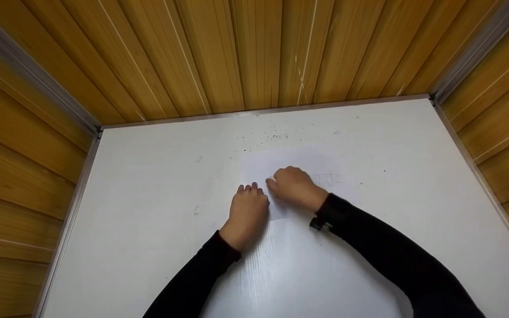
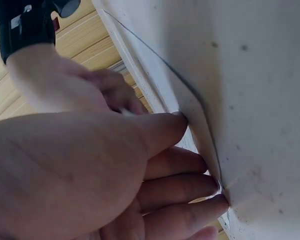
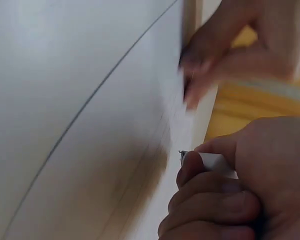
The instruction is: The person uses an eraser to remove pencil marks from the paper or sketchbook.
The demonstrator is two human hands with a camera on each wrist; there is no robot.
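Observation:
A white sheet of paper lies flat on the white table, with faint drawn lines on it. My left hand lies flat at the sheet's left edge, and its straight fingers press down there. Just to its right, my right hand rests on the sheet. In the right wrist view its fingers pinch a thin white pen whose tip is at the paper. My left hand's fingers show blurred beyond the pen.
Wooden plank walls enclose the table at the back and on both sides. A metal strip runs along its far edge. Small dark specks lie behind the paper. Both arms wear black sleeves.

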